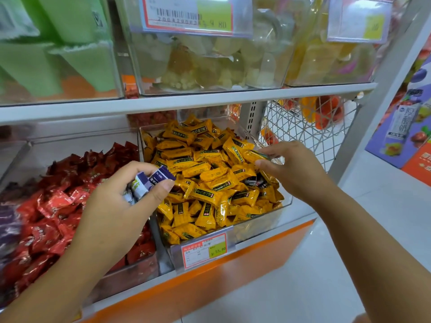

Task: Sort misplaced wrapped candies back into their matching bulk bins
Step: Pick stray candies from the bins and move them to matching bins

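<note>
The left hand (126,201) comes in from the lower left on a bare forearm (65,271), with fingers and thumb curled round a few purple candies (151,180). The right hand (291,166) reaches in from the lower right on its own bare forearm (373,234). It is knuckles up, and its fingertips pinch one yellow candy (255,156).

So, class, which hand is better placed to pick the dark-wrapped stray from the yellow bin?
Likely right hand: it sits nearest the dark stray, pinching only one yellow candy; the left hand is full of purple candies.
</note>
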A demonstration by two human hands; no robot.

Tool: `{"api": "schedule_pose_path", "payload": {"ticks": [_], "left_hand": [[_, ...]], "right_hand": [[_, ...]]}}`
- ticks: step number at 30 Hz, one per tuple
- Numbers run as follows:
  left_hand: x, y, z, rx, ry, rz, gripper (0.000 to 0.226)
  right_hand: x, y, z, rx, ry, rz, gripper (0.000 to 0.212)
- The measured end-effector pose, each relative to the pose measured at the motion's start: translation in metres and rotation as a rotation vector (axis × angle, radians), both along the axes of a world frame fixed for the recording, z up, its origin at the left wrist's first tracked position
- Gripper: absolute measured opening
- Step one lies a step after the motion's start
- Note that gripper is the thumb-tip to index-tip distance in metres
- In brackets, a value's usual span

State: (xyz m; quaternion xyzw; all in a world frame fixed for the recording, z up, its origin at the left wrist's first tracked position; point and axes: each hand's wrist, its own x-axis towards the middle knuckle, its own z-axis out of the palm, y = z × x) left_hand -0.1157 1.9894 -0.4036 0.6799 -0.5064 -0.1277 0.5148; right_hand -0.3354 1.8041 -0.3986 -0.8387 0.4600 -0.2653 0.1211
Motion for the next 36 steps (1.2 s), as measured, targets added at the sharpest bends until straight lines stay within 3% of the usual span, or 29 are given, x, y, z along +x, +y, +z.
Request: {"api": "schedule_pose_path", "payload": {"ticks": [4,9,11,14,17,19,22,30,36], "left_hand": [[0.002,0.001,0.001,-0.001,0.0,0.002,0.019],[0.003,0.002,0.0,-0.002,0.011,-0.005,0.021],[0.004,0.003,-0.001,-0.002,0.001,-0.006,0.02],[0.004,0.003,-0.002,0.0,-0.013,-0.013,0.017],[0.004,0.002,-0.002,0.003,-0.027,-0.019,0.016],[0.005,0.002,-0.002,-0.003,-0.032,-0.017,0.018],[0.005,0.001,-0.004,-0.005,-0.039,-0.007,0.019],[0.004,0.004,-0.005,0.008,-0.041,0.016,0.013],[0.002,0.004,-0.002,-0.001,-0.049,0.009,0.017]], "right_hand": [[0.019,0.01,0.006,0.012,-0.142,0.023,0.032],[0.035,0.019,0.025,0.239,-0.216,0.12,0.028],[0.019,0.014,0.035,0.183,0.001,0.045,0.013],[0.002,0.014,0.03,0.193,0.373,0.067,0.012],[0.006,0.017,0.01,0.132,0.482,0.133,0.034],[0.01,0.012,-0.004,0.108,0.48,0.14,0.04],[0.017,0.008,-0.01,0.099,0.51,0.113,0.025],[0.019,0.006,-0.015,0.067,0.479,0.101,0.026],[0.008,0.004,-0.014,0.047,0.202,0.207,0.031]]}}
